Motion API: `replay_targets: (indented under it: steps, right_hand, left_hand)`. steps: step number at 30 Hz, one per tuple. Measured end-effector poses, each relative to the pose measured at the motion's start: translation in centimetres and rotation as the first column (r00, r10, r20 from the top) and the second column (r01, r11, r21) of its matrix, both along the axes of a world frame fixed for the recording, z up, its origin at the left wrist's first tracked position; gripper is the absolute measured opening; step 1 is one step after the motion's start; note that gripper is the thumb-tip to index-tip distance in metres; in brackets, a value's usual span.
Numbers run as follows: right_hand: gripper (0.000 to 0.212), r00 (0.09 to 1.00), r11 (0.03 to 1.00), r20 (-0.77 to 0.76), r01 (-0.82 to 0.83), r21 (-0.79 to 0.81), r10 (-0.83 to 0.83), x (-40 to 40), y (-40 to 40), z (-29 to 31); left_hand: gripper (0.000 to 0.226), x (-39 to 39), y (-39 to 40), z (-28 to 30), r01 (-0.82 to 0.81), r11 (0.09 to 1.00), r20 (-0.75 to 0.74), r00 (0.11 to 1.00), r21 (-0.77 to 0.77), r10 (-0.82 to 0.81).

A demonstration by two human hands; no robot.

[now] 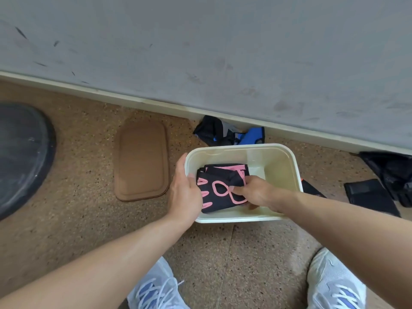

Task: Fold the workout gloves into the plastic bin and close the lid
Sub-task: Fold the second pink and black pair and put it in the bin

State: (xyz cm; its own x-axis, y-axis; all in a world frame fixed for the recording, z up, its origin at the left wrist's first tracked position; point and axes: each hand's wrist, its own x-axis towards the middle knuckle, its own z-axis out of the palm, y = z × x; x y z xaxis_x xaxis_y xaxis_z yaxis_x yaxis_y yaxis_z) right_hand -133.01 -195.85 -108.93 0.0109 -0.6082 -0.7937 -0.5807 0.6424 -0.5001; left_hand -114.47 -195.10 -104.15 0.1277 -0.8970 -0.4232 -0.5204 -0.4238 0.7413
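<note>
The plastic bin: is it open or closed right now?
Open. The plastic bin has no lid on it; the brown lid lies flat on the floor beside it, and both hands reach inside onto the black-and-pink gloves.

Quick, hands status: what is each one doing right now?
Left hand: open, against the black-and-pink gloves at the bin edge.
Right hand: closed, holding the gloves.

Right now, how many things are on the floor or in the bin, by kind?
Black and pink gloves in the bin: 1 bundle, exact number unclear
Blue and black gloves by the wall: 1 pile
Black gear at right: 1 pile
Bin: 1
Brown lid: 1
Dark round disc: 1
Total: 6 groups
</note>
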Motion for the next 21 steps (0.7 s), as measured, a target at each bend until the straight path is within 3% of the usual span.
replay_targets:
  steps: [2, 6, 7, 10, 12, 13, 15, 16, 18, 21]
  right_hand:
    - [0.034, 0.99, 0.989, -0.063, -0.129, -0.07, 0.125, 0.1, -0.2, 0.4]
    - [0.024, 0.95, 0.99, 0.282, -0.138, -0.004, 0.133, -0.4, -0.7, 2.3]
    - [0.024, 0.95, 0.993, 0.291, -0.115, 0.003, 0.109, -0.5, -0.7, 2.2]
    - [0.035, 0.999, 0.999, 0.018, -0.037, -0.028, 0.038, -0.6, -1.0, 1.6]
    - [0.041, 0.986, 0.997, -0.152, -0.075, -0.032, 0.069, -0.3, -0.9, 1.5]
    - [0.044, 0.948, 0.982, -0.264, -0.187, -0.018, 0.175, -0.2, -0.9, 1.9]
    - [0.042, 0.735, 0.869, -0.496, -0.486, 0.09, 0.462, 0.0, -0.8, 3.1]
    - [0.042, 0.623, 0.795, -0.548, -0.591, 0.137, 0.558, 0.1, -0.8, 3.6]
    - [0.043, 0.543, 0.719, -0.534, -0.669, 0.191, 0.648, 0.2, -1.2, 3.9]
    - [0.052, 0.579, 0.724, -0.518, -0.679, 0.121, 0.63, 0.5, -1.9, 4.2]
  left_hand:
    - [0.051, 0.0, 0.1, -0.2, -0.005, 1.0, 0.0, 1.0, -0.02, 0.005]
    - [0.052, 0.1, 0.0, -0.5, -0.024, 1.0, -0.004, 1.0, -0.012, 0.024]
    - [0.053, 0.1, 0.0, -0.5, -0.028, 1.0, -0.009, 1.0, -0.008, 0.028]
    - [0.052, 0.0, 0.1, -0.3, -0.007, 0.999, 0.001, 1.0, -0.043, 0.007]
    - [0.052, 0.1, 0.2, -0.4, 0.003, 0.998, -0.002, 1.0, -0.058, -0.003]
    - [0.052, 0.1, 0.2, -0.5, 0.004, 0.998, 0.0, 1.0, -0.058, -0.004]
    - [0.053, 0.1, 0.2, -0.7, 0.008, 0.998, 0.019, 1.0, -0.056, -0.007]
    - [0.053, 0.1, 0.2, -0.7, 0.013, 0.998, 0.03, 0.999, -0.058, -0.011]
    - [0.054, 0.1, 0.0, -0.5, 0.025, 0.997, 0.051, 0.998, -0.075, -0.021]
    - [0.053, 0.4, -1.0, -0.3, 0.021, 0.994, 0.096, 0.995, -0.112, -0.01]
